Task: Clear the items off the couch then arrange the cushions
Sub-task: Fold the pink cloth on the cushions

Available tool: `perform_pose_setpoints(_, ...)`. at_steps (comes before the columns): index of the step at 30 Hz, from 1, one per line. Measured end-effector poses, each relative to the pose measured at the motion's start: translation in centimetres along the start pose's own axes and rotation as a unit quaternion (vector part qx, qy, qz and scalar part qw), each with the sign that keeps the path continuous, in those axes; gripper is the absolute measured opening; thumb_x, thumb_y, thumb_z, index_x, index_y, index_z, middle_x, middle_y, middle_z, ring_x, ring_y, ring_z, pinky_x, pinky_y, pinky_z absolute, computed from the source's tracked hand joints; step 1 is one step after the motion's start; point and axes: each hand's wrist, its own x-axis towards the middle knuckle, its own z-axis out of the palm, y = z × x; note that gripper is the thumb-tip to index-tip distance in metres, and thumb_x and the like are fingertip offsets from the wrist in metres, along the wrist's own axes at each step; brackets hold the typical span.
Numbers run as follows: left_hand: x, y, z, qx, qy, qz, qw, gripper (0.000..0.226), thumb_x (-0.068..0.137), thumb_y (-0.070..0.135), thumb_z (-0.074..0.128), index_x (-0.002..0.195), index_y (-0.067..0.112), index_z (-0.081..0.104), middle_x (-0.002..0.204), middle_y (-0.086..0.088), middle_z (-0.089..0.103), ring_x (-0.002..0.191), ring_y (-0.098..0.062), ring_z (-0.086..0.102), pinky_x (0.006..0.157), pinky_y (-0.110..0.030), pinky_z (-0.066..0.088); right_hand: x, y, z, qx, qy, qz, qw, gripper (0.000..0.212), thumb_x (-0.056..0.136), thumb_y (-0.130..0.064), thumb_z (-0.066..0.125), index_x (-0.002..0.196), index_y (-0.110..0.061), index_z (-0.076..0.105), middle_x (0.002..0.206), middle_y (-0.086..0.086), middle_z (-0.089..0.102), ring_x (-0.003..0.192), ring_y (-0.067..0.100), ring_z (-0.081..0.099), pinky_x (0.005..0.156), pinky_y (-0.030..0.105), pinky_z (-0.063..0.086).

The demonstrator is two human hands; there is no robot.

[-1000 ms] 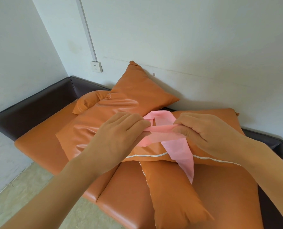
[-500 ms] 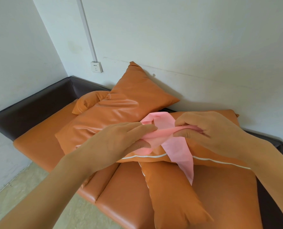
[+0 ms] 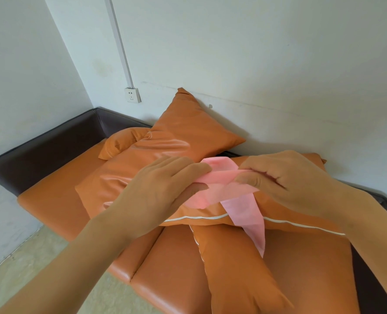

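Between your hands: you have a pink cloth [image 3: 224,189] gathered above the heap of cushions, one half in each grip.
Left hand [image 3: 163,189]: your grip is clenched on the cloth's left end, fingers laid over the top of it and the thumb tucked under, so the fabric is pinched between them.
Right hand [image 3: 285,177]: your grip grasps the cloth's right end, fingers curled down over a fold with their tips pressed into the pink.
Pink cloth: it runs as a bunched band from one grip to the other; a loose flap stands up behind the band, and a long tail hangs down below your right grip, ending over the front cushion.
Flat cushion [image 3: 285,214]: directly under both grips, an orange cushion with white piping along its near edge lies across the heap; the cloth's tail crosses that piping.
Front cushion [image 3: 240,268]: below your grips, it pokes out from under the flat cushion toward you and overhangs the seat edge.
Upright cushion [image 3: 188,130]: beyond your left grip, it leans against the wall with one corner pointing up.
Small cushion [image 3: 122,143]: farther beyond your left grip, partly hidden behind the large cushion [image 3: 129,175] that your left hand covers.
Couch [image 3: 52,200]: orange seat under all the cushions, dark brown back and armrest round it.
Wall socket [image 3: 132,95]: well above your left grip, at the foot of a white cable duct [image 3: 117,39].
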Motion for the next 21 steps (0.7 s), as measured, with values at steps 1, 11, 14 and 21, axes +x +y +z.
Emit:
perform_pose_setpoints(1,-0.1,0.0,0.0,-0.002,0.002,-0.002,1.0,0.028,0.099,0.027,0.048,0.114,0.009,0.063,0.091,-0.006,0.066,0.078,-0.026,0.061,0.069,-0.04,0.049,0.0,-0.2,-0.1,0.009,-0.006,0.01,1.0,0.037,0.088,-0.067,0.037,0.094,-0.037,0.057,0.071,-0.011,0.06,0.064,0.013,0.053,0.054,0.026,0.042)
perform_pose_setpoints(11,-0.1,0.8,-0.8,0.042,-0.008,-0.013,0.999,0.03,0.098,0.022,0.044,0.119,0.009,0.061,0.099,-0.003,0.07,0.082,-0.024,0.064,0.07,-0.041,0.05,-0.1,-1.1,-0.1,0.003,0.099,-0.047,0.994,0.041,0.094,-0.052,0.041,0.091,-0.021,0.067,0.08,-0.015,0.058,0.07,0.008,0.052,0.059,0.027,0.044)
perform_pose_setpoints(14,-0.1,1.9,-1.0,0.065,0.002,-0.021,0.998,0.031,0.102,0.024,0.037,0.114,0.008,0.061,0.096,-0.005,0.069,0.081,-0.028,0.065,0.067,-0.044,0.051,-0.6,-1.4,-0.1,-0.022,0.114,-0.053,0.992,0.052,0.098,-0.052,0.033,0.092,-0.015,0.069,0.082,-0.007,0.062,0.072,0.012,0.053,0.06,0.031,0.043)
perform_pose_setpoints(21,-0.6,3.9,-1.0,0.047,0.01,-0.05,0.998,0.028,0.098,0.031,0.049,0.113,0.01,0.06,0.09,-0.003,0.063,0.073,-0.026,0.059,0.064,-0.041,0.049,-2.2,-1.9,-0.3,-0.028,0.098,-0.039,0.994,0.045,0.096,-0.05,0.035,0.093,-0.017,0.066,0.076,-0.014,0.059,0.069,0.011,0.049,0.062,0.032,0.04)
